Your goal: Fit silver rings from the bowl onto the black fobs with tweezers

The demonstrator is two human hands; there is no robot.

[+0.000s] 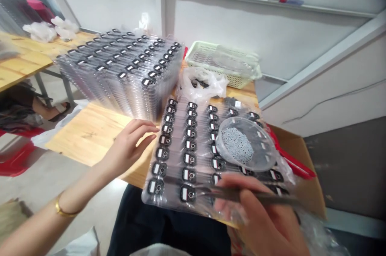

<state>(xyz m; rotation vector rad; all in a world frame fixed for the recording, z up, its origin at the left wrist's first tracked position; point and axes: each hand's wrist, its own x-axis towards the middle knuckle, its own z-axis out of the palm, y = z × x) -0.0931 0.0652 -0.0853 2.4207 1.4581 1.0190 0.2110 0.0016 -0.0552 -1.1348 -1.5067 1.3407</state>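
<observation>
A clear plastic tray (177, 201) with rows of small black parts with white windows lies in front of me, over the table edge and my lap. My left hand (131, 147) rests at the tray's left edge, fingers apart and slightly curled, touching it. My right hand (259, 216), blurred at the bottom right, pinches metal tweezers (229, 195) whose tips point left over the tray's near rows. On the tray's right half sits a round clear dish (265, 161) with many tiny pale pieces inside.
A tall stack of similar filled trays (120, 71) stands on the wooden table (87, 131) behind. A clear bag (200, 83) and a pale green basket (223, 63) lie beyond. A cardboard box (301, 167) sits at right. Another person's foot (52, 111) shows at left under a second table.
</observation>
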